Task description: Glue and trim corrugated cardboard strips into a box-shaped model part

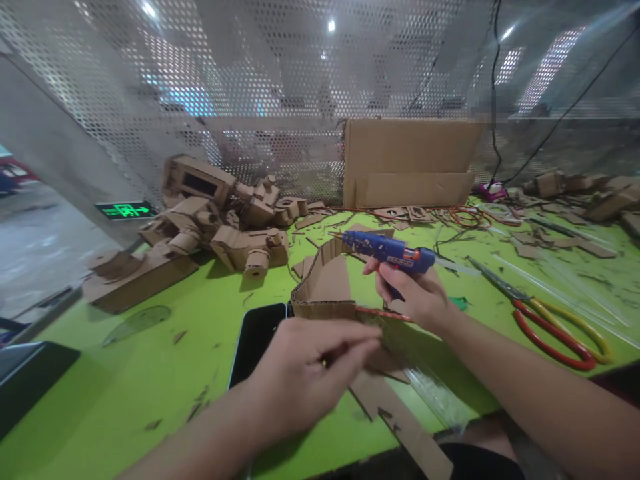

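My right hand (417, 290) is wrapped around the handle of a blue hot glue gun (383, 250), whose metal nozzle points left. A clear glue stick (457, 267) sticks out of its back end. Below the nozzle stands a cardboard piece with bent-up walls (327, 277). Slightly blurred, my left hand (313, 363) is nearer to me, with its fingertips pinched together; what they hold, if anything, is hidden. Past its fingertips lie a cardboard strip (400, 423) and a clear plastic bag (437, 393). Partly covered by that hand is a phone (255, 337).
Scissors with red and yellow handles (555, 327) lie at right, near loose clear glue sticks (565, 287). Several built cardboard parts (200, 227) crowd the left back. A cardboard box (410, 163) leans on the perforated metal screen (280, 73). Scraps litter the green table (200, 353).
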A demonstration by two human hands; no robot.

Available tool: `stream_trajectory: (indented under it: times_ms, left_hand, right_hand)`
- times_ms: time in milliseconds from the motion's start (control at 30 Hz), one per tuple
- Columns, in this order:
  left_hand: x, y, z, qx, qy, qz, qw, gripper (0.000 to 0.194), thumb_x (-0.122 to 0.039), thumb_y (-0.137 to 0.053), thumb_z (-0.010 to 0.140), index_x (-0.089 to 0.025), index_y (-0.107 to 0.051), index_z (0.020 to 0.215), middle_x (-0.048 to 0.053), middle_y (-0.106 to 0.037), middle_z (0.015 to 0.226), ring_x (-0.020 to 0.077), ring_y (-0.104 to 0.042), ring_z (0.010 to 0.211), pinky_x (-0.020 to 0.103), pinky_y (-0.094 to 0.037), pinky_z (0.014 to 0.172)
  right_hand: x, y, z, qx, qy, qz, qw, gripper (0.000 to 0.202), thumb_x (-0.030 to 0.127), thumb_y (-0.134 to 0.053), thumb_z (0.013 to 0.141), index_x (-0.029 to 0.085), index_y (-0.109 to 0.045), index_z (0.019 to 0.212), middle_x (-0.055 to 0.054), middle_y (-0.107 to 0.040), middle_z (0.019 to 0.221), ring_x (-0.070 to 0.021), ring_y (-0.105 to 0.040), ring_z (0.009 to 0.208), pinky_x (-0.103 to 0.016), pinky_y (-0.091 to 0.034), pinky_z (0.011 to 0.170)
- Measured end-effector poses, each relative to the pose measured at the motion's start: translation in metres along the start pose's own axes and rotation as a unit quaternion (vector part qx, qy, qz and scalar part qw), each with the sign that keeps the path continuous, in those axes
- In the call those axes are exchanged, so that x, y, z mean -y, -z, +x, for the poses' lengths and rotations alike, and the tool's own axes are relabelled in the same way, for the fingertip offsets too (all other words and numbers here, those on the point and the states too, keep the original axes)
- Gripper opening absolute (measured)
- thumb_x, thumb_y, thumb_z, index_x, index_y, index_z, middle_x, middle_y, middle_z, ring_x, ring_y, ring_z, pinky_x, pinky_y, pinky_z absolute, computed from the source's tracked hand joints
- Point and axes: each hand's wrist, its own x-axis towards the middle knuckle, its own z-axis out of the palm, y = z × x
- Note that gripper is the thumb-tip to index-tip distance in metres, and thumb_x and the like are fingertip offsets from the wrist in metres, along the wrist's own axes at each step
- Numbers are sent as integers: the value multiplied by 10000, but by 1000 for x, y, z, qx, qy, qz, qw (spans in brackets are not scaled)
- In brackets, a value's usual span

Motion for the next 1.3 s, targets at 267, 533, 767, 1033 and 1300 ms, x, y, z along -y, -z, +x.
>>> stream_trajectory:
  times_ms: [267, 533, 767, 1033, 1300]
  left_hand:
    - [-19, 4, 13, -207, 260, -87, 939, 248, -396, -764, 909, -188, -820, 1033, -67, -573, 422, 56, -435, 347, 134, -382, 387]
    - [-21, 3, 14, -244, 293, -87, 921, 222, -377, -763, 898, -163, -804, 941, -51, -581, 437, 67, -450, 358, 130, -368, 369]
    - [-20, 2, 13, -257, 277, -62, 924, 200, -341, -754, 892, -152, -791, 944, -64, -573, 452, 69, -456, 376, 143, -381, 382]
    - [-10, 4, 13, -263, 220, -18, 939, 151, -306, -723, 883, -170, -786, 873, -77, -555, 452, 79, -494, 389, 170, -415, 402]
    - [-6, 6, 15, -257, 223, -40, 940, 157, -303, -716, 871, -174, -761, 793, -71, -545, 446, 84, -475, 370, 176, -400, 372]
  right_hand:
    - [2, -11, -10, 28, 86, -146, 985, 184, 395, -635, 1028, 226, -682, 1085, -57, -722, 967, -176, -651, 739, -317, -547, 656]
    - [9, -14, -10, 61, 221, -237, 944, 231, 242, -651, 992, 241, -596, 1217, -59, -705, 1022, -196, -664, 850, -326, -547, 777]
    - [5, -14, -10, 69, 233, -239, 940, 288, 212, -667, 973, 240, -569, 1243, -68, -697, 1059, -197, -658, 891, -320, -551, 826]
    - [6, -19, -10, 65, 261, -274, 923, 262, 232, -654, 981, 235, -550, 1222, -76, -692, 1037, -211, -652, 896, -328, -559, 818]
    - [5, -22, -15, 67, 226, -278, 931, 214, 220, -638, 987, 242, -565, 1186, -63, -678, 1005, -211, -642, 871, -333, -555, 783]
